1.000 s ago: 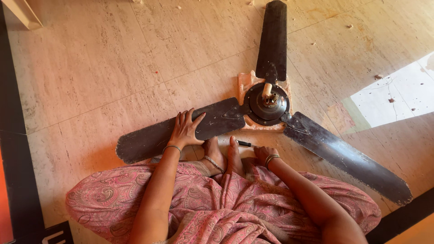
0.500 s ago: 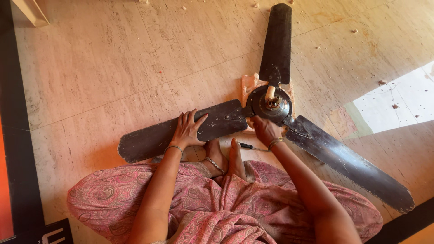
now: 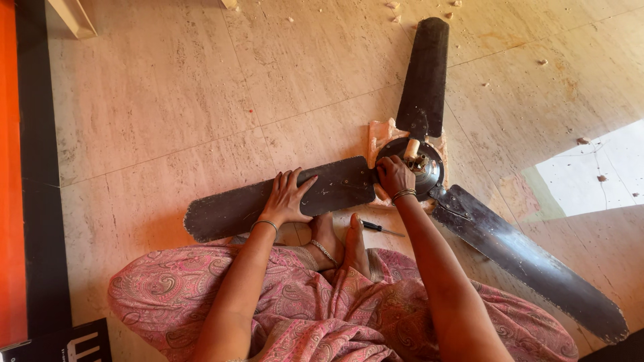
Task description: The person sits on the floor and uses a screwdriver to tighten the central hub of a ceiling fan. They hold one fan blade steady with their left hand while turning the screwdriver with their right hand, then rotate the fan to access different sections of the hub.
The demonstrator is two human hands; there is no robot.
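Observation:
A dark three-bladed ceiling fan lies on the stone floor, its round motor hub [image 3: 424, 165] in the middle. My left hand [image 3: 287, 198] lies flat, fingers spread, on the near left blade [image 3: 228, 211]. My right hand [image 3: 394, 177] rests with curled fingers on the hub's near left edge, where that blade joins; what the fingers grip is hidden. A small screwdriver [image 3: 379, 228] with a black handle lies on the floor between my feet and the hub. Both wrists carry bangles.
A second blade [image 3: 424, 74] points away from me and a third [image 3: 530, 261] runs to the lower right. A pale cloth or foam [image 3: 379, 133] sits under the hub. My bare feet [image 3: 339, 245] touch the near blade. Small bits of debris lie far off. A black-and-orange strip [image 3: 27, 167] borders the left.
My right hand has moved from near my feet, by the screwdriver, up onto the fan hub. The left hand has stayed flat on the blade.

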